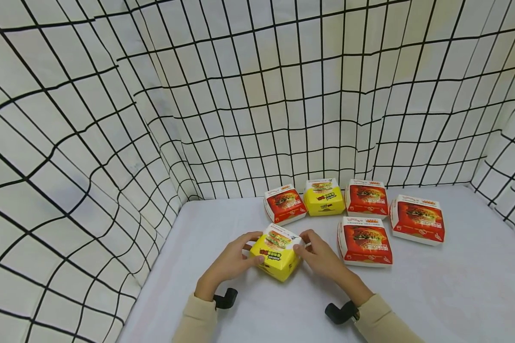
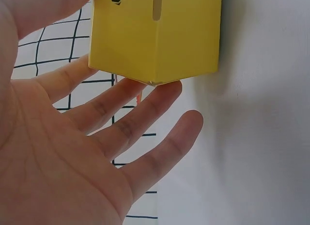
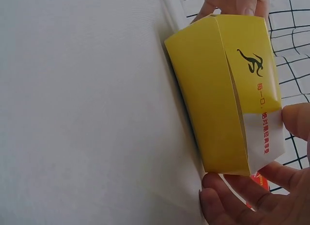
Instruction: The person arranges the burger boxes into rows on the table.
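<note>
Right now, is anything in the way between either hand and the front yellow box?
Nothing visible: the left hand and right hand both touch the front yellow box directly. A red box lies just beyond it, not in between.

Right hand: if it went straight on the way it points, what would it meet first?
The near yellow box, which the right hand touches; past it, probably the leftmost red box, though depth is unclear.

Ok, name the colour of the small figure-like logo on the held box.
The logo is black, clearest in the right wrist view.
</note>
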`<state>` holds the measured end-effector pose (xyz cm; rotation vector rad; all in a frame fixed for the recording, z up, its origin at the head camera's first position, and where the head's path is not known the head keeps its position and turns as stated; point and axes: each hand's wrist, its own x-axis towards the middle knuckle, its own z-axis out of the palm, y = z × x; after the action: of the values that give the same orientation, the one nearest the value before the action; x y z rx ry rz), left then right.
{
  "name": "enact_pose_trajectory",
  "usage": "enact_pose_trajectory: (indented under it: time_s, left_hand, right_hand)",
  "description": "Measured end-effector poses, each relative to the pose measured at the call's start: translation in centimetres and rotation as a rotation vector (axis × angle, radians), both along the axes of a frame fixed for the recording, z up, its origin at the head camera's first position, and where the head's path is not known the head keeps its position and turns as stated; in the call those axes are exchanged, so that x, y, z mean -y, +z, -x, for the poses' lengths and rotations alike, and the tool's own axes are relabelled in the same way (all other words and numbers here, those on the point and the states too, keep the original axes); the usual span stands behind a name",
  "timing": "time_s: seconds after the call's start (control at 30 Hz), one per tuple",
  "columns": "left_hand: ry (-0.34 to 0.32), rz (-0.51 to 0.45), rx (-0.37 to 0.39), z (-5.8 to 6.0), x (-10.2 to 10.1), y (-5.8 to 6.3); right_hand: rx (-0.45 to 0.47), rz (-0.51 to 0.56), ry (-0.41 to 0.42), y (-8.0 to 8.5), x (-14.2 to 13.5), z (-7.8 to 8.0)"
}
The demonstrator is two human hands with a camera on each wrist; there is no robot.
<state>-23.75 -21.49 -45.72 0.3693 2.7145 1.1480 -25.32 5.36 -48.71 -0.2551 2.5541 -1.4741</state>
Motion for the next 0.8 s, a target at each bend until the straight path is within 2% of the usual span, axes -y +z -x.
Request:
enact_pose_trajectory:
  time_s: [0.4,0.8]
  left_hand:
    - [0.05,-0.034,0.025,0.29,0.45,-0.32]
    - [0.129,-0.093,-0.027,0.49,0.5,-0.89]
  right_hand:
    - [0.016,-0.012,-0.01,-0.05,-0.36,0.06]
    - [0.003,0.034,0.068,-0.16,-0.28,-0.01]
